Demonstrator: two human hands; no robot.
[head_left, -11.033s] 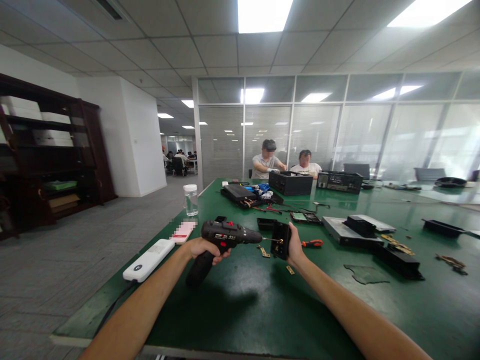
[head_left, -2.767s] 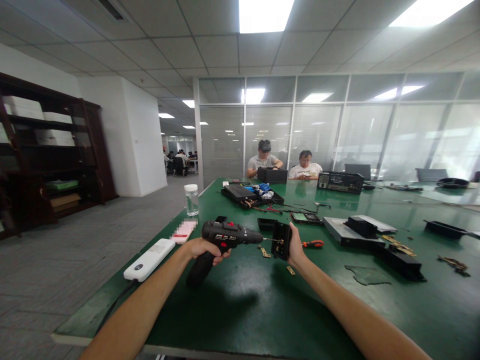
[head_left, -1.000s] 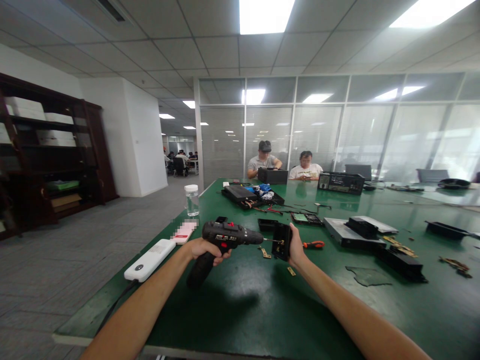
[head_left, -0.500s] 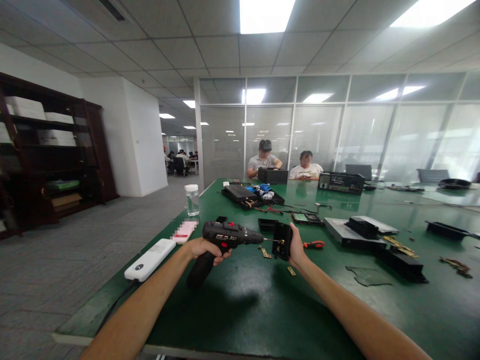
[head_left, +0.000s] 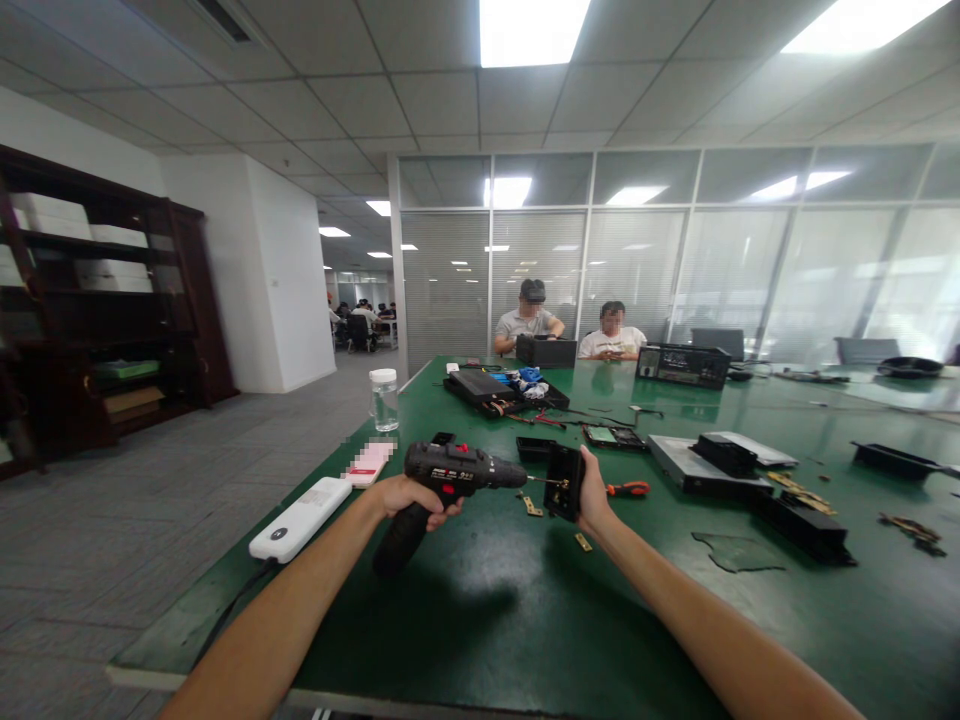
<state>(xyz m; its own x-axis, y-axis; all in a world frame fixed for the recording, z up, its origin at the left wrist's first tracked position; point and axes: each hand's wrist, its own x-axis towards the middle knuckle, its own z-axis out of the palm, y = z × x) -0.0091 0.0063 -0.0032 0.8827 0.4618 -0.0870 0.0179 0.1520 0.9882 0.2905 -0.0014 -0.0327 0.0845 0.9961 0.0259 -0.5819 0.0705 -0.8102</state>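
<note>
My left hand [head_left: 418, 500] is wrapped round the grip of a black cordless drill [head_left: 450, 468], which lies level and points right. Its long thin bit [head_left: 545, 480] reaches into the open side of a small black plastic housing [head_left: 561, 497], by a brass-coloured part inside. My right hand [head_left: 592, 492] grips that housing from its right side and holds it upright above the table. Just below lie small brass plates [head_left: 533, 507] and another brass piece [head_left: 583, 542]. An orange-handled screwdriver [head_left: 628, 489] rests right of my right hand.
On the green table [head_left: 465, 650] stand a clear jar [head_left: 385, 402], a white power bank [head_left: 300, 520] and a pink phone-like item [head_left: 370, 463] at left. Flat metal casings [head_left: 686, 468], black housings [head_left: 806, 527] and a glass-like sheet [head_left: 735, 552] lie right. Two people sit across the table.
</note>
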